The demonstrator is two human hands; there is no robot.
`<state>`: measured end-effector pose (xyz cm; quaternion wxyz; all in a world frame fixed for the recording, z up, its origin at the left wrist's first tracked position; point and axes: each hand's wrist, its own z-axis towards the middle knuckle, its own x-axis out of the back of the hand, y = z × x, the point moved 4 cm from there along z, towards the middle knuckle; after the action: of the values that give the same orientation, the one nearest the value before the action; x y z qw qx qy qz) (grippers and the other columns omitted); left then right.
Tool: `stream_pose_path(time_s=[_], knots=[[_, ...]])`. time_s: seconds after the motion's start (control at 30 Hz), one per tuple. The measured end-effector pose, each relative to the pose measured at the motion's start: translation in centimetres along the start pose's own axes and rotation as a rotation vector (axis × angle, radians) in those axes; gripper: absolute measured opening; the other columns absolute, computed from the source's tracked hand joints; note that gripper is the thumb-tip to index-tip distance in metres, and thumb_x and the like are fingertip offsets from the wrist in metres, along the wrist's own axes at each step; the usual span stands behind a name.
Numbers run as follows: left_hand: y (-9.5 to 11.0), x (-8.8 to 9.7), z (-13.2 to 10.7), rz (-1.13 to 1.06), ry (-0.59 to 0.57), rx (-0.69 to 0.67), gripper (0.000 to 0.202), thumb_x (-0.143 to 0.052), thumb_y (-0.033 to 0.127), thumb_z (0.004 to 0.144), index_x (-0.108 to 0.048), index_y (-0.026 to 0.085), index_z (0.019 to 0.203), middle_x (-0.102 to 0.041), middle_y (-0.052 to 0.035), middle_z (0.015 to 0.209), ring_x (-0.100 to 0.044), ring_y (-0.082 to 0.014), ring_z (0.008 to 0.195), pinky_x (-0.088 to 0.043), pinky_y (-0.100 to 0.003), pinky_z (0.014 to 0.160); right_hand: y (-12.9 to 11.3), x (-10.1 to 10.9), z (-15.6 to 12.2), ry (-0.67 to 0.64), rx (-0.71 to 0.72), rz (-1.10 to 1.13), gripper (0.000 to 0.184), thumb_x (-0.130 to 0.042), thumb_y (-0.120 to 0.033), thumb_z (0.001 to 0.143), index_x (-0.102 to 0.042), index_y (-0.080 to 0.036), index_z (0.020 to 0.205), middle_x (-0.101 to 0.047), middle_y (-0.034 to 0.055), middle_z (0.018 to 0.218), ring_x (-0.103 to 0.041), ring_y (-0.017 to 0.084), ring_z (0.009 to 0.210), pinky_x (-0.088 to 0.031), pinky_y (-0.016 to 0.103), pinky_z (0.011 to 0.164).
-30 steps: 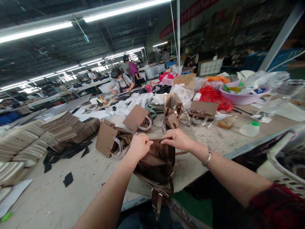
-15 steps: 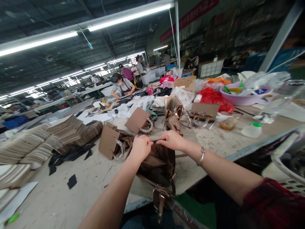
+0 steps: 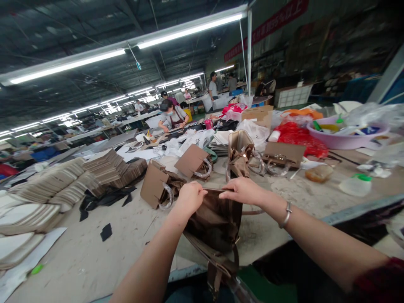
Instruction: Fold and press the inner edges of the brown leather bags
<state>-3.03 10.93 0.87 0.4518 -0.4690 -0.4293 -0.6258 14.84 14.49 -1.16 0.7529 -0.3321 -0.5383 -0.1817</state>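
Note:
A brown handbag [image 3: 217, 223] gapes toward me at the table's front edge, its dark lining showing and a strap with a metal clasp hanging below. My left hand [image 3: 191, 198] pinches the far rim of the bag on its left side. On the same rim, a little to the right, my right hand [image 3: 244, 191] grips between thumb and fingers; a silver bangle circles that wrist. Just beyond my hands lie brown bag pieces with plastic-wrapped handles: one panel [image 3: 154, 185] at left, another [image 3: 193, 161] behind it, and an upright bag [image 3: 240, 153] with bunched lining.
Stacked panels [image 3: 107, 168] and black scraps [image 3: 107, 231] cover the table's left. At right stand a purple basin [image 3: 347, 136], a red plastic bag [image 3: 296, 139], a green-capped bottle [image 3: 355, 185] and another brown panel [image 3: 284, 155]. A co-worker [image 3: 172, 115] works across the table.
The view has swung slightly left, so the scene sits farther right. My right hand has slid a little away from the left along the rim; both keep hold of the handbag.

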Motion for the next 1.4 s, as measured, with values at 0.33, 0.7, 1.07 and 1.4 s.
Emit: stream_pose_path(time_s=[0.33,0.7,1.07,1.4], knots=[[0.5,0.1,-0.2,0.052,-0.005,0.043,0.02,-0.056,0.028,0.083,-0.067,0.017,0.069,-0.065,-0.0053,0.077,-0.06,-0.018,0.075,-0.042,-0.027,0.068,-2.7,-0.7,2.8,-0.002,0.032,-0.187,0.043,-0.041,-0.045,0.09,-0.074,-0.022,0.078,-0.072,0.0075,0.079,-0.065,0.02,0.074,-0.041,0.026,0.06],[1.4,-0.2,-1.0,-0.074,0.026,-0.09,0.021,-0.055,0.027,0.084,-0.065,0.017,0.068,-0.065,-0.0048,0.077,-0.059,-0.0162,0.076,-0.043,-0.025,0.071,-3.0,0.4,-0.1,-0.052,0.07,-0.232,0.055,-0.036,-0.062,0.087,-0.072,-0.02,0.085,-0.071,0.0103,0.075,-0.065,0.023,0.07,-0.042,0.028,0.06],[-0.9,1.2,-2.5,-0.143,-0.032,-0.05,0.021,-0.058,0.032,0.081,-0.069,0.02,0.067,-0.071,-0.0054,0.091,-0.06,-0.0198,0.104,-0.046,-0.029,0.084,-3.8,-0.1,2.0,0.042,0.11,-0.28,0.035,-0.047,-0.04,0.088,-0.072,-0.019,0.076,-0.071,0.0103,0.072,-0.066,0.022,0.067,-0.043,0.027,0.059],[1.6,0.1,-1.1,-0.045,-0.006,-0.085,0.025,-0.053,0.035,0.085,-0.07,0.021,0.073,-0.07,-0.003,0.084,-0.063,-0.017,0.082,-0.045,-0.026,0.076,-2.8,0.8,-2.2,0.011,-0.019,-0.27,0.035,-0.044,-0.039,0.09,-0.069,-0.02,0.076,-0.071,0.008,0.075,-0.065,0.021,0.068,-0.043,0.027,0.059]])
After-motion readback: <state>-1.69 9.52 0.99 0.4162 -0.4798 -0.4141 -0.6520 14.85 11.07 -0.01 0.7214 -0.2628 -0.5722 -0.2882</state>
